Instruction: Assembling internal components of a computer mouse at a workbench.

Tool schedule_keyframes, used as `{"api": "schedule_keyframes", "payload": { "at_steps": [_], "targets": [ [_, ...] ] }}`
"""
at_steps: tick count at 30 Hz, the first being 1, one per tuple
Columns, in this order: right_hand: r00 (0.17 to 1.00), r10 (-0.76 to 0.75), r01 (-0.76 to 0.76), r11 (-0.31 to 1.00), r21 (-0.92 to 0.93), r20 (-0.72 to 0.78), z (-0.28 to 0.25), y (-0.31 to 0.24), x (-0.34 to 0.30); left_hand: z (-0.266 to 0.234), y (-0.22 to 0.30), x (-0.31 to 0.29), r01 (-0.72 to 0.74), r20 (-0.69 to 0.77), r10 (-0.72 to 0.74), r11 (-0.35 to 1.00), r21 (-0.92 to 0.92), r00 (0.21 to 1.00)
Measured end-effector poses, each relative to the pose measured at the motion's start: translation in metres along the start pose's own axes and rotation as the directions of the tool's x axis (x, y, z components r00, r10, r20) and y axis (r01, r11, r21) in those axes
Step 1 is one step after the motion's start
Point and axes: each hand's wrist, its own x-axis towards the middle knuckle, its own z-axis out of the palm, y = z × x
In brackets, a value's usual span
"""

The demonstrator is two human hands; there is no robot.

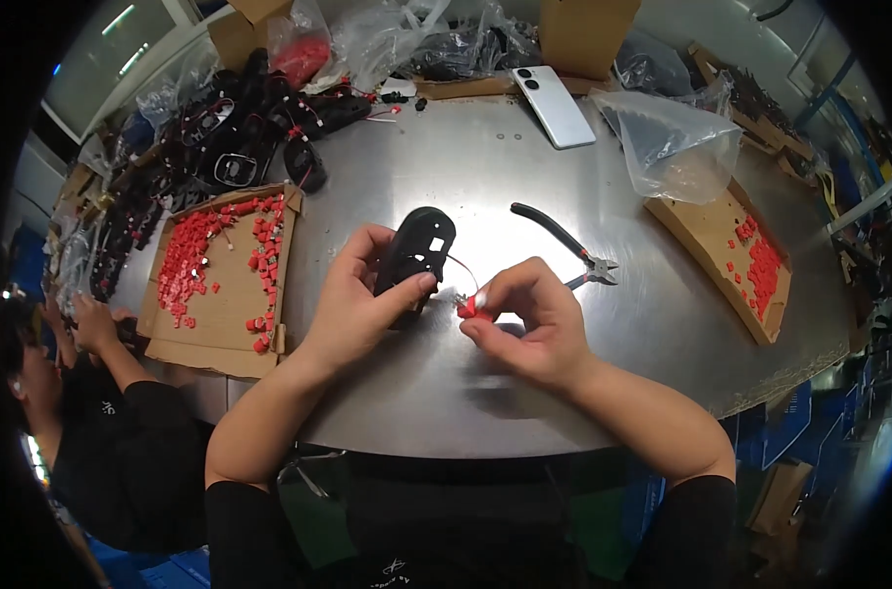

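A black, rounded plastic housing (421, 242) with small square cutouts is gripped by my left hand (362, 299), the thumb pressed along its near edge. Between the thumb and forefinger of my right hand (539, 329) is a small red part with a metal piece (468, 305), just right of the housing. A thin wire (462, 263) arches from the housing toward that red part. To the right, past my right hand, diagonal cutters (554, 230) with dark handles lie on the metal table (446, 407), jaws pointing right.
Cardboard trays of small red parts stand at left (232, 339) and right (706, 236). Black housings with wires (235, 147) are heaped far left. A white phone (556, 110) and a clear plastic bag (676, 147) lie at the back. Another person (122, 442) works at left.
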Motion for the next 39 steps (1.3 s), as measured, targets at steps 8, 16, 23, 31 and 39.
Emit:
{"api": "schedule_keyframes", "payload": {
  "at_steps": [8, 16, 23, 31, 39],
  "targets": [
    [0.940, -0.335, 0.335, 0.879, -0.340, 0.060, -0.010, -0.006, 0.011, 0.006, 0.002, -0.006, 0.253, 0.130, -0.223, 0.916, -0.313, 0.966],
    [0.738, -0.421, 0.637, 0.693, -0.337, 0.527, -0.014, -0.041, 0.012, 0.001, -0.003, -0.005, 0.202, 0.015, -0.206, 0.937, -0.284, 0.978],
    [0.977, -0.154, 0.211, 0.819, -0.533, 0.149, 0.002, -0.013, 0.009, 0.002, -0.005, -0.003, 0.222, 0.016, -0.225, 0.943, -0.247, 0.974],
    [0.964, 0.032, 0.169, 0.695, -0.699, 0.265, 0.005, -0.017, 0.007, 0.006, 0.004, -0.009, 0.241, 0.077, -0.234, 0.966, -0.098, 0.969],
    [0.927, -0.020, 0.315, 0.582, -0.749, 0.374, 0.009, -0.021, 0.007, 0.012, -0.002, -0.013, 0.183, 0.091, -0.171, 0.972, -0.146, 0.981]
  ]
}}
